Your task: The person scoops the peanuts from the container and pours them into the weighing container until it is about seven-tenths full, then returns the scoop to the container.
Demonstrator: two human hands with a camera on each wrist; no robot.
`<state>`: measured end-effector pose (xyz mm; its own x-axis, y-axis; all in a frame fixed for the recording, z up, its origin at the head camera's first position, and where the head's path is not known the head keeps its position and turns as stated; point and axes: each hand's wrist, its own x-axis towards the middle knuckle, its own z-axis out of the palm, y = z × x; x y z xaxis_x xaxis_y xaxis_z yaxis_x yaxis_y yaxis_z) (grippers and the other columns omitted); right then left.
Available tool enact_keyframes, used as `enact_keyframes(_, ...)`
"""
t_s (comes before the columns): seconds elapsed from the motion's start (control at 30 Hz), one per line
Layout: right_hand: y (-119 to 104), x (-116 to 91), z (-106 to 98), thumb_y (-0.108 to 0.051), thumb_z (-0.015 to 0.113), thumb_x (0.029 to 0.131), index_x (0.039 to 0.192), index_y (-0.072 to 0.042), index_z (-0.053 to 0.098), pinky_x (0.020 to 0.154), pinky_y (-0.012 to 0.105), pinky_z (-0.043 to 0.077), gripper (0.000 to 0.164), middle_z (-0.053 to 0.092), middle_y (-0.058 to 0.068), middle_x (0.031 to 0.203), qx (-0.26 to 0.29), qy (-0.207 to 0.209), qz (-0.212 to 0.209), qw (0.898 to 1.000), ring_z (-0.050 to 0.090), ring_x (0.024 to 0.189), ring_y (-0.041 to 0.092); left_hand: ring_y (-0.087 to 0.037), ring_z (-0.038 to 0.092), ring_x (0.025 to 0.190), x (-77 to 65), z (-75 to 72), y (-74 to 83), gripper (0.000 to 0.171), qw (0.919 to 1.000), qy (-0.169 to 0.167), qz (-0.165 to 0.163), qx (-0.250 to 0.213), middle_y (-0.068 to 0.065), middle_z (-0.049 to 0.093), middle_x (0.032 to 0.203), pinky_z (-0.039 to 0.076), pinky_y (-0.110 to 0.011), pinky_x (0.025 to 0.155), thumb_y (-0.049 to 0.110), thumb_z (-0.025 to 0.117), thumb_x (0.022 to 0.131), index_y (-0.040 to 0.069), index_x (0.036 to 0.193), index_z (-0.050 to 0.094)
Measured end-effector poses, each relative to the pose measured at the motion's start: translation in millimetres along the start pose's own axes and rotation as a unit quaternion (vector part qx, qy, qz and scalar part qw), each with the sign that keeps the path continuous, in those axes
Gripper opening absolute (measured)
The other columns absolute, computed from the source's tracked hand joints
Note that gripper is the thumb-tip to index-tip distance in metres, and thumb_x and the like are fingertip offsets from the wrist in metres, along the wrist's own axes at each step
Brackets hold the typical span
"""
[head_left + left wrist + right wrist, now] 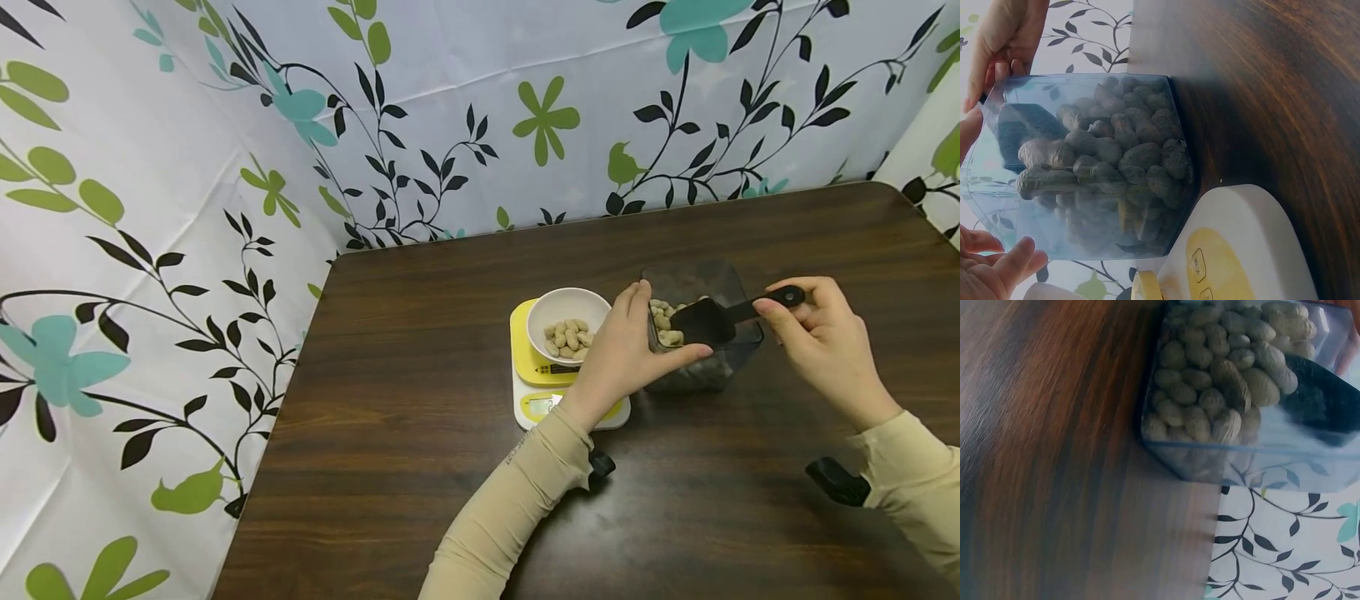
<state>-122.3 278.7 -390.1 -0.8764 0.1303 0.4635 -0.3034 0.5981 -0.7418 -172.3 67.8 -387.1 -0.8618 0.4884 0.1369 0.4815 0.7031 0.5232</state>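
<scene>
A clear plastic container [693, 379] holds unshelled peanuts [1119, 144] on the table. At its left side my left hand [622, 354] grips it, the thumb stretched along the near rim and the fingers at the far left corner. My right hand [825, 337], to the right, pinches the handle of a black scoop [708, 322]. The scoop's blade is inside the container, at the peanuts in the head view. In the right wrist view the blade [1319, 400] shows through the clear wall, just above the peanut pile.
A yellow and white kitchen scale [528, 392] stands left of the container, partly behind my left hand. On it sits a white bowl [534, 321] with peanuts [568, 336] in it. A patterned curtain [450, 108] hangs behind the brown table [390, 433].
</scene>
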Motion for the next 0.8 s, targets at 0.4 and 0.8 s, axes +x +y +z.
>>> enact_keyframes(0.4,-6.3,2.8,13.4,-0.013,0.059,0.091,0.108,-0.025,0.045,0.033,0.026,0.017,0.025,0.056,-0.043,0.07,0.003,-0.033,0.03,0.999,0.023,0.032,0.006,-0.015,0.03,0.14,-0.7,-1.9,-0.1,0.1,1.0,-0.003,0.002,0.0,-0.007,0.025,0.154,0.035,-0.026,0.109,0.067,0.057,0.078,0.008,0.149,0.02)
enact_keyframes(0.8,-1.3,-0.8,11.1,-0.013,0.054,0.094,0.108,-0.038,0.042,0.034,0.025,0.021,0.031,0.032,-0.012,0.047,0.0,-0.039,0.033,0.999,0.026,0.033,0.005,-0.014,0.031,0.14,-1.7,-0.7,-2.5,0.1,1.0,-0.005,0.001,-0.004,-0.009,0.027,0.153,0.035,-0.025,0.109,0.067,0.057,0.078,0.008,0.149,0.02)
